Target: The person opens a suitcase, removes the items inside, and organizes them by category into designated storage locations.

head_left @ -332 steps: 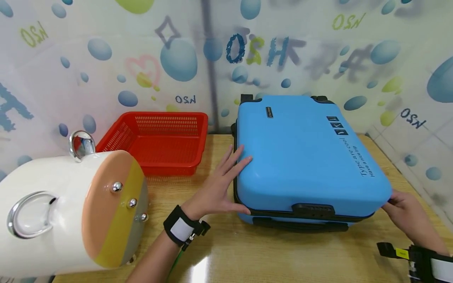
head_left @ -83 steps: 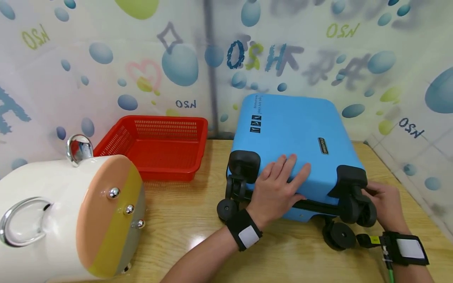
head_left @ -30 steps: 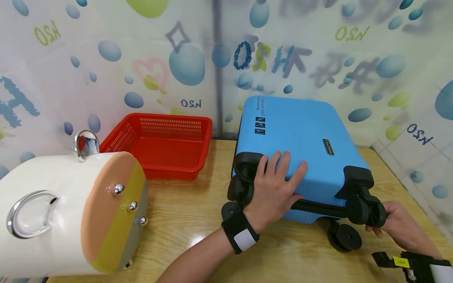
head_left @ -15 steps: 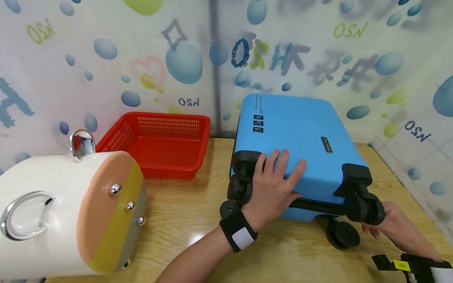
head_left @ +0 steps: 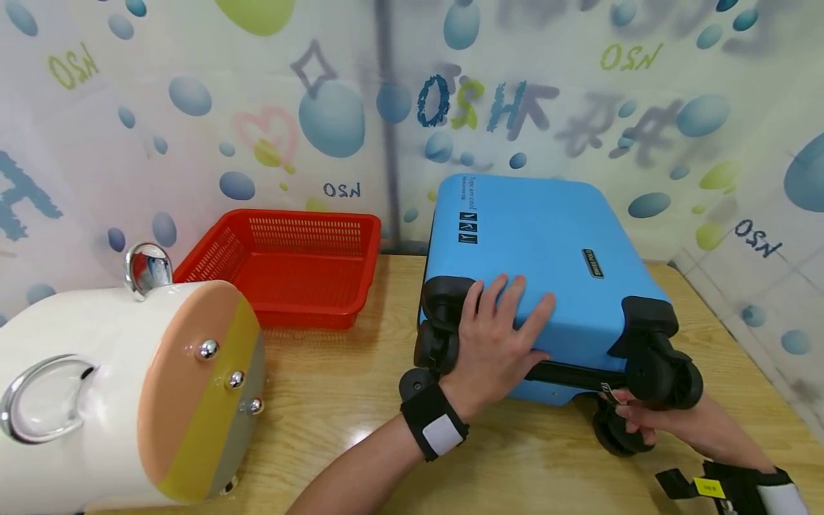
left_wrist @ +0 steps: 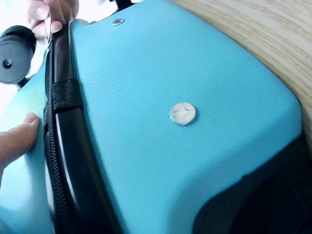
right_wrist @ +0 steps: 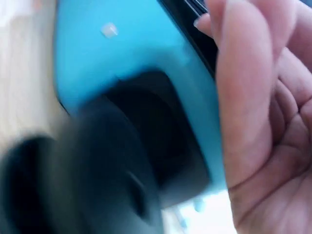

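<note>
A blue hard-shell suitcase (head_left: 534, 236) lies flat on the table, its wheeled end towards me. My left hand (head_left: 498, 350) rests with spread fingers on the upper shell's near edge, beside the left black wheel (head_left: 438, 347). Its thumb (left_wrist: 19, 141) lies close to the zipper (left_wrist: 56, 180), which runs along the black trim. My right hand (head_left: 669, 422) reaches under the upper right wheel (head_left: 663, 375) and pinches a metal zipper pull (head_left: 608, 392). Beyond the trim, the right fingers (left_wrist: 53, 14) show on that pull in the left wrist view. The right wrist view is blurred.
Left of the suitcase, a red plastic basket (head_left: 302, 318) stands at the back of the wooden table (head_left: 322, 379). Nearer, at the left, sits a white rounded box (head_left: 71, 400) with a striped end and metal knobs. A patterned sheet (head_left: 270, 86) hangs behind.
The suitcase has been turned from its handle side to its wheeled end. My left hand stays on it; my right hand has moved leftward past the right wheel, with the zipper pull between its fingers.
</note>
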Tool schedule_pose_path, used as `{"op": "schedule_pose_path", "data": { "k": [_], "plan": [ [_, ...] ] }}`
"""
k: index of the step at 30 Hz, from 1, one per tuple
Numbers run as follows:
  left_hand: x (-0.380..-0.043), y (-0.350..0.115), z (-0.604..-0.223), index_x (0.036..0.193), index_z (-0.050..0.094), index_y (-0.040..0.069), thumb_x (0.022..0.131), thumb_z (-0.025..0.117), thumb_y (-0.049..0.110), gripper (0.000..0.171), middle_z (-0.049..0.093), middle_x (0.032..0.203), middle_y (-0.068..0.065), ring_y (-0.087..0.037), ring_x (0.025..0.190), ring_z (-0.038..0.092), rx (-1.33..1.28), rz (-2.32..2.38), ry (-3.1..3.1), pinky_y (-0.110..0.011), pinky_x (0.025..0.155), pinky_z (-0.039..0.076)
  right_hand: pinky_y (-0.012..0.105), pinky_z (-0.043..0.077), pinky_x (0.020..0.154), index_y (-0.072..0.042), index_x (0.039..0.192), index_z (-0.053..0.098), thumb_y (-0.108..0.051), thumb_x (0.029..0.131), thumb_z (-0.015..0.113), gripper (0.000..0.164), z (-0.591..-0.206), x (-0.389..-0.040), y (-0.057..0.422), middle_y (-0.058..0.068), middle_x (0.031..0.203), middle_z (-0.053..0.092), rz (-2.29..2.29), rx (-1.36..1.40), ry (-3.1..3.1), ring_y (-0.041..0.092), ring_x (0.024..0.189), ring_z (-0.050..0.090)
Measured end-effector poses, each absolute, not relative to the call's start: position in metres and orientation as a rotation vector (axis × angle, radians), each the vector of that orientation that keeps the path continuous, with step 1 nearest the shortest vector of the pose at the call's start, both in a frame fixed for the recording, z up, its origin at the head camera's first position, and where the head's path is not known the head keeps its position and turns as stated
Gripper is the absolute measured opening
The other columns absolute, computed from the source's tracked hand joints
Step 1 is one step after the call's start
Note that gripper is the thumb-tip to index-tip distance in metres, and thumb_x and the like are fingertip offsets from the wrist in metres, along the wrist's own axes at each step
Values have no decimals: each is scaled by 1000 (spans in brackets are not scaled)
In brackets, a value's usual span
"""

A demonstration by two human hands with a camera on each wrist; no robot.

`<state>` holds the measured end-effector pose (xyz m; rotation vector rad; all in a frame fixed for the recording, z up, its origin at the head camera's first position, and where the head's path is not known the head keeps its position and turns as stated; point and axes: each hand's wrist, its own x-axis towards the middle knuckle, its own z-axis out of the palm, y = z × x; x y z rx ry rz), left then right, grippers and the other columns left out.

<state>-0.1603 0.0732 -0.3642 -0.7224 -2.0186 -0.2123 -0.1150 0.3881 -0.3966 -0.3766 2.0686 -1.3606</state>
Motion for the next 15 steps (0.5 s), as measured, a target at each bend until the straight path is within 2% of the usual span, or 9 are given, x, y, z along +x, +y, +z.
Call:
{"op": "schedule_pose_path", "data": {
  "k": [3, 5, 8, 10, 12, 15],
  "plan": [
    [-160, 74, -365, 134, 58, 27, 72, 75, 69, 77, 56, 138, -10, -29, 132, 50, -717, -204, -2016, -49, 114, 37, 29, 50, 68, -37, 128, 59, -5, 106, 40, 44, -399, -111, 378, -5, 92, 69, -1436, -515, 2038, 21, 74, 62],
    [-160, 74, -366, 134, 58, 27, 72, 74, 69, 76, 56, 138, -10, -29, 132, 50, -713, -200, -2015, -49, 114, 37, 29, 54, 69, -39, 132, 59, 0, 104, 40, 51, -399, -108, 370, -6, 98, 72, -1489, -615, 2066, 19, 76, 65],
    [-161, 75, -366, 133, 58, 27, 71, 75, 70, 77, 56, 138, -10, -29, 131, 51, -708, -197, -2012, -49, 114, 37, 33, 57, 69, -34, 133, 60, 0, 102, 46, 48, -397, -105, 351, -8, 101, 74, -1500, -657, 2157, 19, 78, 69],
    [-161, 75, -366, 133, 58, 27, 71, 75, 70, 78, 56, 138, -10, -29, 131, 51, -712, -194, -2010, -49, 113, 38, 35, 58, 72, -36, 132, 60, -2, 102, 47, 47, -394, -106, 339, -9, 102, 74, -1500, -643, 2146, 16, 81, 70],
    [-161, 76, -366, 133, 58, 26, 71, 75, 69, 78, 55, 138, -10, -30, 131, 51, -724, -194, -2012, -50, 113, 38, 38, 59, 72, -39, 130, 59, -3, 102, 48, 47, -392, -107, 326, -10, 100, 74, -1512, -647, 2118, 14, 82, 71],
    [-160, 77, -367, 136, 56, 25, 72, 75, 69, 80, 54, 141, -11, -29, 133, 49, -751, -186, -2025, -51, 114, 36, 38, 59, 69, -35, 130, 60, 0, 101, 50, 47, -391, -109, 311, -8, 94, 75, -1541, -740, 2118, 11, 78, 71]
  ]
}}
